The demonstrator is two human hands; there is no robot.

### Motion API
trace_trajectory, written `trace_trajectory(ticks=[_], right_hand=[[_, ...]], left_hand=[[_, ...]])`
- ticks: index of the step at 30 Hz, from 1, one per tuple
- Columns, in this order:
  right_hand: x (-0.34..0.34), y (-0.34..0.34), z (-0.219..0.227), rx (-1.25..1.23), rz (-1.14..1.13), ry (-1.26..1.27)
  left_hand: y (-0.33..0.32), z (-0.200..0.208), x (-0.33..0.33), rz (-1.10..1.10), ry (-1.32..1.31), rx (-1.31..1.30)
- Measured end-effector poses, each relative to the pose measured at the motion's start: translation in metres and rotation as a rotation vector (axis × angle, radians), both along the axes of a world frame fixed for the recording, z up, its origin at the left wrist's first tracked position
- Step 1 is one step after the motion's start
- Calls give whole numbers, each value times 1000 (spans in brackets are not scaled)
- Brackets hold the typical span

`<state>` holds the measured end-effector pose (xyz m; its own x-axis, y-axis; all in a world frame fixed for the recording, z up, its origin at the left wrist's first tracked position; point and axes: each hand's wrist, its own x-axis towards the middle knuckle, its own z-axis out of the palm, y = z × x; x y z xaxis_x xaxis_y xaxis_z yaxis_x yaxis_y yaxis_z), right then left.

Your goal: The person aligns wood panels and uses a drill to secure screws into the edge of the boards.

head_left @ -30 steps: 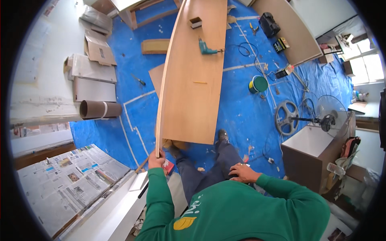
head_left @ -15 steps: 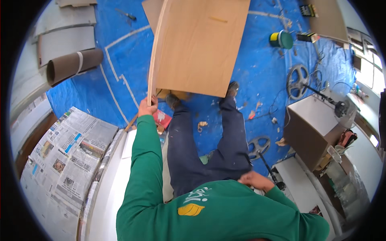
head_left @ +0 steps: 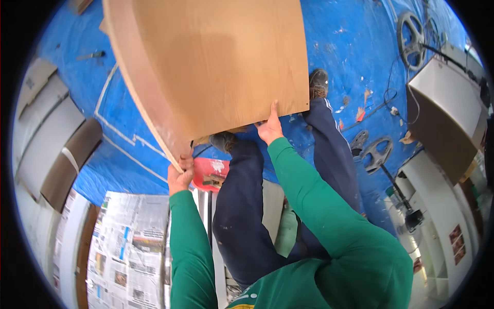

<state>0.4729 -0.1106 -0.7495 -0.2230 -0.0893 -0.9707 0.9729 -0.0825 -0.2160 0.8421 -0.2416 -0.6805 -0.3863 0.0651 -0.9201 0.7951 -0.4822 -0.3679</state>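
A broad light-brown wooden panel [head_left: 231,67] stretches away in front of me, with a side panel [head_left: 139,77] standing along its left edge. My left hand [head_left: 181,174] is closed round the near end of that side panel. At the near edge of the broad panel, my right hand [head_left: 269,126] grips with the thumb on top and the fingers hidden below. Under the near left corner sits a red tray [head_left: 199,172] with small pieces in it, beside my shoe [head_left: 224,141].
Blue sheeting [head_left: 350,56] covers the floor. To the left are newspaper sheets [head_left: 131,242], a brown roll [head_left: 72,165] and a brush [head_left: 91,55]. On the right stand a grey wheel-shaped base [head_left: 410,41] with a pole, a loose cable and a white-topped box [head_left: 447,92].
My right hand has moved from beside my body to the panel's near edge. The panel appears closer and larger, and the view has shifted. The pencil on it no longer shows.
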Motion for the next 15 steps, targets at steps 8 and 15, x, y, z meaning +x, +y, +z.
trace_trajectory(ticks=[8, 15], right_hand=[[6, -3, 4, 15, -153, 86], [-34, 4, 30, 94, -184, 92]], left_hand=[[-16, 66, 8, 132, -72, 130], [-25, 104, 49, 135, -138, 67]])
